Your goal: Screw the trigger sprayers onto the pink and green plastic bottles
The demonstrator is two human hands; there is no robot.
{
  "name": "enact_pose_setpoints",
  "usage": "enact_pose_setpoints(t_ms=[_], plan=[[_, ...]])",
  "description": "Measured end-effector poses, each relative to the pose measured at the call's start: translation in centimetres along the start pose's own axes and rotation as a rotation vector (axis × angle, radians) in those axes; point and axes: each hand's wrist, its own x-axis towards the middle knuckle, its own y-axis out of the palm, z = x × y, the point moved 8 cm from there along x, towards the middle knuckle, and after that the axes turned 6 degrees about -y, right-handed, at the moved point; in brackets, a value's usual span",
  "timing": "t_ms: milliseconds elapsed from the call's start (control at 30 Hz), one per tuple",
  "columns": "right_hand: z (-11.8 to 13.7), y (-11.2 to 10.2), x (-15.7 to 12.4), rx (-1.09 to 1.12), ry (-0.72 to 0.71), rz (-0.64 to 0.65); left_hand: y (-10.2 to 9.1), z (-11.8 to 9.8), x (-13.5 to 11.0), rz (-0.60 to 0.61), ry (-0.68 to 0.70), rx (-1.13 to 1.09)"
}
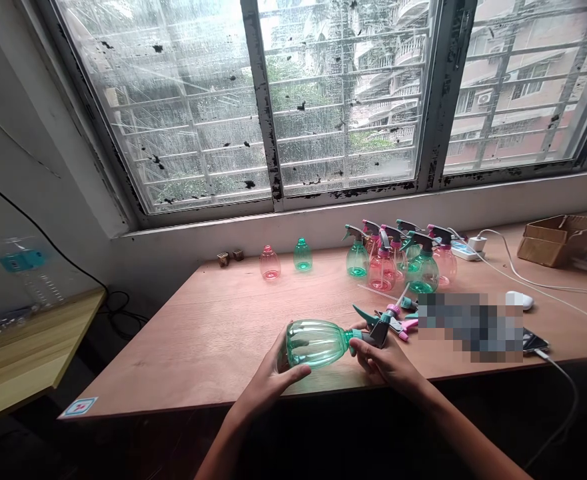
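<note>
A clear green spray bottle [318, 343] lies sideways above the front edge of the wooden table [208, 333]. My left hand [273, 377] is wrapped round its base end. My right hand [380, 357] is closed round the bottle's neck and the green-and-grey trigger head [373, 325] fitted there. Loose pink and green trigger heads [400, 320] with dip tubes lie just behind my right hand. Several assembled pink and green spray bottles [398, 263] stand in a group at the back of the table.
Two capless bottles, one pink [270, 263] and one green [302, 255], stand near the wall. A power strip [466, 250], white cables, a white mouse [520, 300], a phone [533, 343] and a cardboard box [563, 240] occupy the right side. A lower table [28, 353] stands left.
</note>
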Motion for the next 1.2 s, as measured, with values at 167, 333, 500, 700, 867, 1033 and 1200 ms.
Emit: enact_pose_setpoints(t_ms=[167, 333, 500, 700, 867, 1033, 1200], plan=[[0.29, 0.11, -0.03, -0.002, -0.006, -0.009, 0.22, 0.25, 0.00, 0.021, 0.026, -0.030], [0.33, 0.18, -0.05, -0.010, -0.003, 0.007, 0.20, 0.28, 0.05, 0.012, 0.012, -0.026], [0.32, 0.27, -0.03, -0.030, 0.003, 0.012, 0.00, -0.06, 0.13, -0.001, 0.010, -0.005], [0.68, 0.39, -0.19, -0.038, 0.006, -0.008, 0.10, 0.20, -0.03, 0.017, 0.024, -0.022], [0.49, 0.21, -0.15, -0.035, 0.000, -0.012, 0.15, 0.05, 0.00, 0.013, 0.011, -0.026], [0.27, -0.06, -0.06, -0.037, -0.016, -0.029, 0.19, 0.37, 0.12, 0.028, -0.008, -0.024], [0.31, -0.09, -0.05, -0.043, -0.023, -0.031, 0.38, 0.33, 0.07, 0.039, 0.014, -0.040]])
